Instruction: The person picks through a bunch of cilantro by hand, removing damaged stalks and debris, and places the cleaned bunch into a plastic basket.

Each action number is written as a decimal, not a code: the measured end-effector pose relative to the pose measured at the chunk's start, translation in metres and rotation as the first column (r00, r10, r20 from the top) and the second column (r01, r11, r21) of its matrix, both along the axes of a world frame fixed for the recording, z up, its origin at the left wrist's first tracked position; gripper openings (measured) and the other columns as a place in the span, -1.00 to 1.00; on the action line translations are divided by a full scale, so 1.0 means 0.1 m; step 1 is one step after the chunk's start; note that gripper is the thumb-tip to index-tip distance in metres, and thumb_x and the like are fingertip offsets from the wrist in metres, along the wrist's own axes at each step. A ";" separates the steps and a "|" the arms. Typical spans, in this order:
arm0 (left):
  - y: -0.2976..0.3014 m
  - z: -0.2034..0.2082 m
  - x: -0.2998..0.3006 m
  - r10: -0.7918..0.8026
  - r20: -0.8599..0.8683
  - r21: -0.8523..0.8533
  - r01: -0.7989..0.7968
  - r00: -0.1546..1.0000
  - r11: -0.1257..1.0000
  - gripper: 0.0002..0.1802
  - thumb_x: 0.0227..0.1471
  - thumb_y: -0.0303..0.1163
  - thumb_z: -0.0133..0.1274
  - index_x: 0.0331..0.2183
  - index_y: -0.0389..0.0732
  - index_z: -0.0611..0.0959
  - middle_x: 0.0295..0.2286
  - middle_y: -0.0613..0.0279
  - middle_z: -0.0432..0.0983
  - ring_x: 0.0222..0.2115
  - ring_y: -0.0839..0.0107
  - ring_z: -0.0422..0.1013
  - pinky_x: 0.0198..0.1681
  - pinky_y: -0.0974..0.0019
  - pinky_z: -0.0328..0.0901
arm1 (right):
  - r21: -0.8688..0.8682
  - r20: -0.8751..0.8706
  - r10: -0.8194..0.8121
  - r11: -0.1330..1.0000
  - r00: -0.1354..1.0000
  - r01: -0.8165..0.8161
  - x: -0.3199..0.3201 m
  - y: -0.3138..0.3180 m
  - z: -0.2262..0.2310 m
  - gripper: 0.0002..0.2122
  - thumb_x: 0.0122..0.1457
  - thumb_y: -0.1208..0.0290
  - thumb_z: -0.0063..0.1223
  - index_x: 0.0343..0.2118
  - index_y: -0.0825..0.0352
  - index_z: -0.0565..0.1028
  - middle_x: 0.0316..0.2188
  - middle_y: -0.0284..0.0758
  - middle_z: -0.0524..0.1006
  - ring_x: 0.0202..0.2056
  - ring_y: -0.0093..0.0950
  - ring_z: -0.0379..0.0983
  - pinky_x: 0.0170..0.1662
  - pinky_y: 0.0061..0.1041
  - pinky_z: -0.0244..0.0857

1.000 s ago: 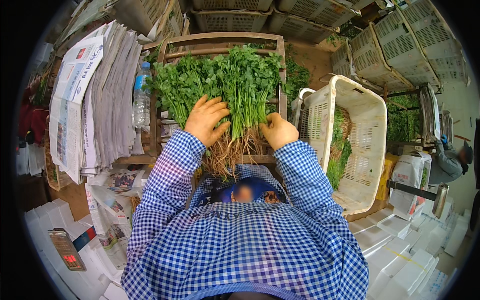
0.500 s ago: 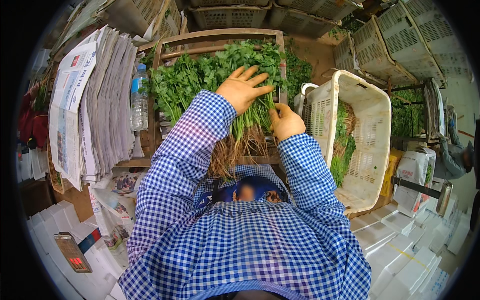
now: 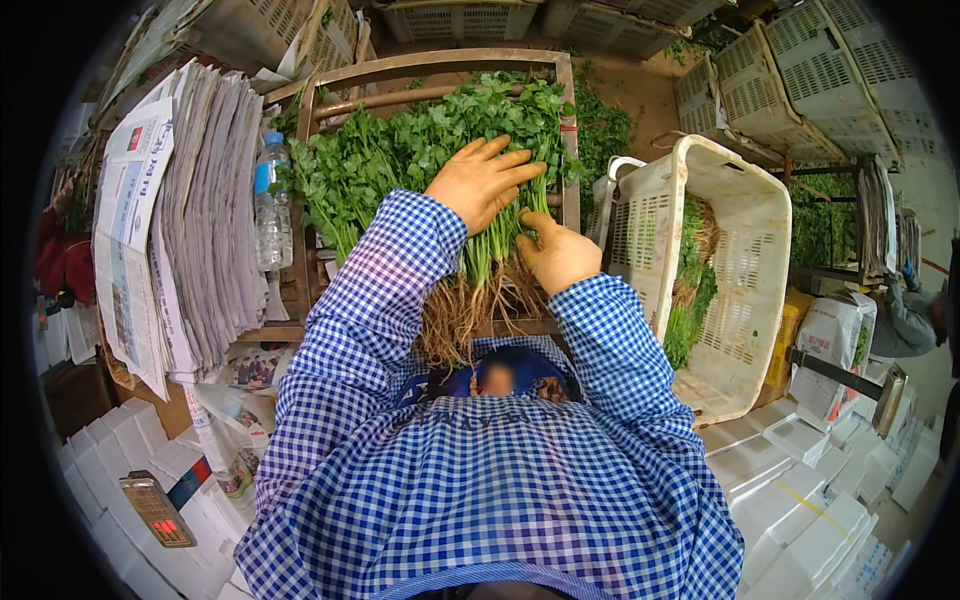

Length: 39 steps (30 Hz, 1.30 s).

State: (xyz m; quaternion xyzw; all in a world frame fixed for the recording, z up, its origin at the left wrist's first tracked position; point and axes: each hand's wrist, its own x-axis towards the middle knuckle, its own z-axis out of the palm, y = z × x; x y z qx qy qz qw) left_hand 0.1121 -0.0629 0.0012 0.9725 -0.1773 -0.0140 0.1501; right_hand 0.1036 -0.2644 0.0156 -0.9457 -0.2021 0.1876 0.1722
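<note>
A thick layer of celery-like leafy greens (image 3: 395, 150) lies across a brown metal frame stand (image 3: 430, 62) in front of me. The leaves point away from me, and the brown stringy roots (image 3: 455, 315) hang towards my body. My left hand (image 3: 478, 185) rests flat on top of the stems and leaves, its fingers stretched out to the right. Just right of it, my right hand (image 3: 562, 255) has thumb and forefinger bent against the right-hand stems, above the roots. Its other fingers are curled and partly hidden.
At left stand a stack of folded newspapers (image 3: 200, 220) and a plastic water bottle (image 3: 272, 215). A white plastic crate (image 3: 745, 270) at right holds more rooted greens (image 3: 685, 315). White boxes (image 3: 790, 500) lie low on both sides. Another person (image 3: 912, 310) is at far right.
My left hand's fingers have drawn closer together on the greens. My right hand has shifted slightly left, against the stems. The whole view has moved a little.
</note>
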 end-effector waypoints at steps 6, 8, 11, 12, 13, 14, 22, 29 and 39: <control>0.02 -0.02 0.01 0.017 -0.010 0.054 -0.016 1.000 0.998 -0.47 0.31 -0.29 -0.12 0.28 0.15 0.32 0.28 0.21 0.22 0.33 0.08 0.06 0.41 -0.08 -0.03 | -0.152 -0.110 -0.054 0.988 0.992 0.037 0.10 0.19 0.16 -0.56 0.25 -0.02 0.07 0.08 0.13 0.51 -0.30 -0.24 0.67 -0.24 -0.27 0.62 -0.19 -0.31 0.47; -0.01 0.00 0.02 0.013 0.010 0.035 -0.013 1.000 0.999 -0.45 0.27 -0.34 -0.05 0.26 0.14 0.36 0.27 0.22 0.24 0.32 0.07 0.07 0.41 -0.08 -0.03 | -0.024 -0.005 -0.080 0.996 0.997 0.080 0.07 0.11 -0.05 -0.66 0.26 0.04 0.07 -0.08 0.16 0.57 -0.40 -0.21 0.66 -0.36 -0.26 0.62 -0.25 -0.27 0.47; 0.00 -0.01 0.03 -0.007 0.021 0.026 0.007 1.000 1.000 -0.49 0.30 -0.28 -0.09 0.25 0.12 0.38 0.27 0.22 0.24 0.33 0.09 0.07 0.41 -0.08 -0.04 | 0.151 0.045 -0.157 0.977 0.987 0.148 0.00 -0.02 -0.16 -0.75 0.28 0.15 0.07 -0.22 0.25 0.56 -0.59 -0.18 0.61 -0.64 -0.36 0.57 -0.45 -0.34 0.46; 0.01 0.00 0.01 -0.013 0.018 0.029 0.012 1.000 0.999 -0.50 0.30 -0.27 -0.09 0.25 0.11 0.39 0.26 0.22 0.25 0.32 0.09 0.07 0.41 -0.08 -0.04 | 0.182 -0.082 -0.185 0.963 0.979 0.197 -0.04 -0.09 -0.18 -0.76 0.33 0.19 0.01 -0.21 0.28 0.56 -0.66 -0.27 0.57 -0.69 -0.45 0.51 -0.56 -0.41 0.39; 0.02 -0.01 0.00 -0.015 0.013 0.030 0.015 1.000 0.999 -0.51 0.30 -0.26 -0.09 0.24 0.10 0.40 0.26 0.22 0.26 0.32 0.09 0.07 0.41 -0.08 -0.04 | 0.231 -0.327 -0.206 0.929 0.922 0.289 -0.10 -0.12 -0.01 -0.76 0.35 0.21 -0.02 -0.21 0.30 0.55 -0.69 -0.32 0.51 -0.72 -0.51 0.44 -0.61 -0.46 0.33; 0.04 -0.02 -0.01 -0.018 0.009 0.030 0.017 1.000 0.999 -0.52 0.30 -0.25 -0.08 0.23 0.09 0.42 0.26 0.22 0.27 0.32 0.10 0.07 0.41 -0.08 -0.04 | 0.250 -0.552 -0.200 0.887 0.809 0.389 -0.14 -0.14 0.20 -0.75 0.38 0.24 -0.06 -0.20 0.32 0.54 -0.73 -0.38 0.46 -0.75 -0.56 0.37 -0.65 -0.51 0.28; 0.00 0.08 -0.01 -0.010 -0.055 0.051 0.013 0.998 0.999 -0.60 0.28 -0.28 -0.06 0.12 -0.04 0.53 0.21 0.19 0.33 0.31 0.07 0.09 0.41 -0.08 -0.04 | 0.176 -0.664 0.009 0.974 0.748 0.145 -0.32 -0.61 0.47 -0.77 0.40 0.30 -0.09 -0.14 0.37 0.51 -0.59 -0.29 0.55 -0.64 -0.55 0.46 -0.58 -0.49 0.38; 0.00 0.01 -0.02 0.097 0.084 -0.159 -0.083 0.992 0.984 -0.54 0.23 -0.32 0.00 0.16 -0.06 0.48 0.22 0.12 0.31 0.30 0.05 0.13 0.40 -0.07 -0.03 | 0.413 -0.567 -0.200 0.770 0.799 0.486 -0.22 -0.50 0.15 -0.78 0.43 0.34 -0.14 -0.13 0.41 0.45 -0.55 -0.30 0.60 -0.56 -0.54 0.52 -0.46 -0.57 0.41; 0.03 0.02 0.01 -0.017 -0.016 0.058 0.017 1.000 0.998 -0.54 0.33 -0.01 -0.20 0.16 0.19 0.52 0.28 0.38 0.24 0.35 0.12 0.03 0.44 -0.06 -0.14 | 0.386 -0.635 -0.089 0.824 0.767 0.415 -0.11 0.04 0.09 -0.80 0.43 0.35 -0.17 -0.13 0.36 0.45 -0.58 -0.29 0.58 -0.63 -0.55 0.47 -0.55 -0.59 0.34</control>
